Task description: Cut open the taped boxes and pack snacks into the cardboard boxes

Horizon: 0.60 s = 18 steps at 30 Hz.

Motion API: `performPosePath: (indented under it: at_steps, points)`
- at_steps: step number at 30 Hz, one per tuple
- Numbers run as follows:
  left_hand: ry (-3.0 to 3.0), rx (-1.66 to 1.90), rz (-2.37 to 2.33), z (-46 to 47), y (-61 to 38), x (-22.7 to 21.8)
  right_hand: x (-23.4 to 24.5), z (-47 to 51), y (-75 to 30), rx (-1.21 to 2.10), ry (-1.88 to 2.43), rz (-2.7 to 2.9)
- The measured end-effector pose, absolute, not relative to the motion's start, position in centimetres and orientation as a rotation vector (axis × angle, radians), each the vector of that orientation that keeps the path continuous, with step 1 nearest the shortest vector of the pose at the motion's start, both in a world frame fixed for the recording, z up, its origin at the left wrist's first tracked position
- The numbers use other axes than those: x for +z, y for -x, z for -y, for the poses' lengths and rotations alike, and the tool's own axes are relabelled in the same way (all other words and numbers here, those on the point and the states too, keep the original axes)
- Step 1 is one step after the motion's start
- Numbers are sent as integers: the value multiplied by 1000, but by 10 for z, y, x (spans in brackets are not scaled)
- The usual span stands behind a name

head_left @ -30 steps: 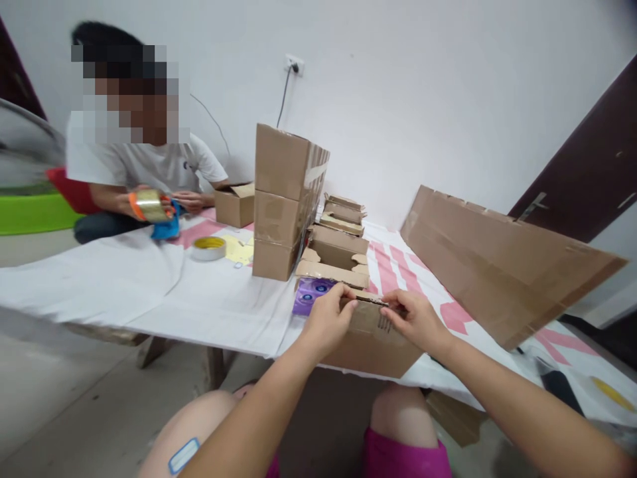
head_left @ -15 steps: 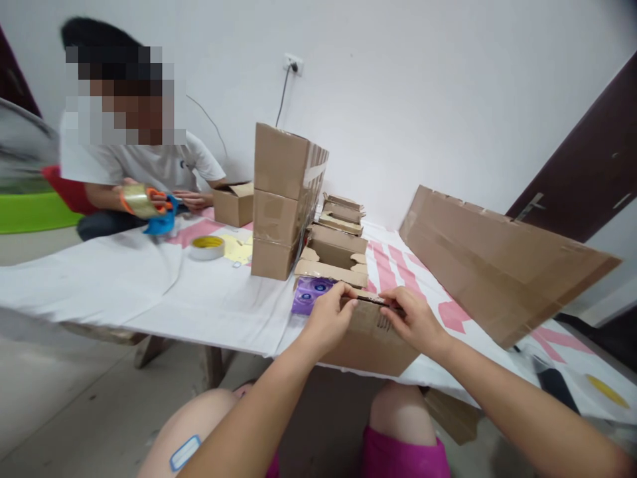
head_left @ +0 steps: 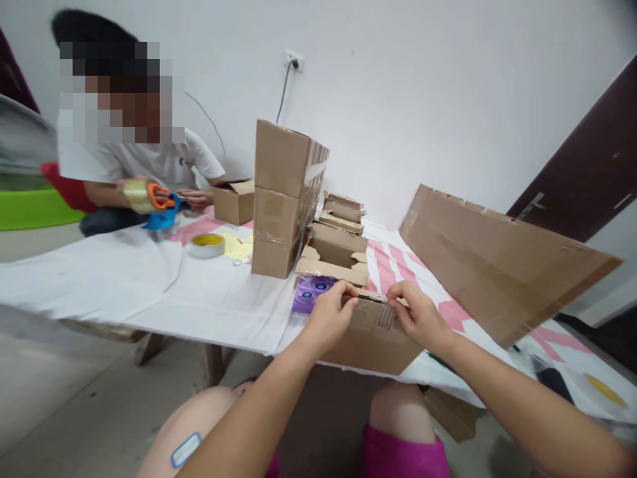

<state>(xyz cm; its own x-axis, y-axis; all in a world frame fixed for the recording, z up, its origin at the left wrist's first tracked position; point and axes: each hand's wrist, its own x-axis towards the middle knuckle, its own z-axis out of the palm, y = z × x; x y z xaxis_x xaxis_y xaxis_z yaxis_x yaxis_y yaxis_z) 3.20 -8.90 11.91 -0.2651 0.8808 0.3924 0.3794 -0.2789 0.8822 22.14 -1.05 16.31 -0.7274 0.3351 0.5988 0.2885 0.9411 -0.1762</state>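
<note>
A brown cardboard box (head_left: 373,342) stands at the near edge of the table in front of me. My left hand (head_left: 334,312) pinches the left part of its top edge, fingers bent over the cardboard. Farther right on the same edge, my right hand (head_left: 418,315) grips the cardboard between thumb and fingers. Short dark slits or marks show on the box's near face between the hands. Just behind my left hand lies a purple printed packet (head_left: 309,294). An open cardboard box (head_left: 333,255) sits beyond it.
Three closed boxes (head_left: 279,206) are stacked left of the open one. A large cardboard sheet (head_left: 497,259) leans at the right. A tape roll (head_left: 208,245) lies on the white cloth (head_left: 124,285). Across the table, a person (head_left: 149,162) holds a tape dispenser (head_left: 154,199) near another box (head_left: 233,201).
My right hand has slid slightly right along the box's top edge, showing more of the slits. My left hand stays nearly in place. The co-worker's tape dispenser has turned a little.
</note>
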Motion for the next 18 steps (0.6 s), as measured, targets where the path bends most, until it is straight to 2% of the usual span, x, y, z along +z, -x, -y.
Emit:
performPosePath:
  at_steps: [11, 14, 18]
  points:
    - [-1677, 1445, -1481, 95, -24, 126, 167, 28, -268, 232, 665, 2188]
    - [-1793, 1296, -1477, 99, -20, 129, 126, 61, -294, 297, 623, 2409]
    - [-1872, 1155, -1505, 105, -18, 133, 15, 91, -341, 350, 602, 2853]
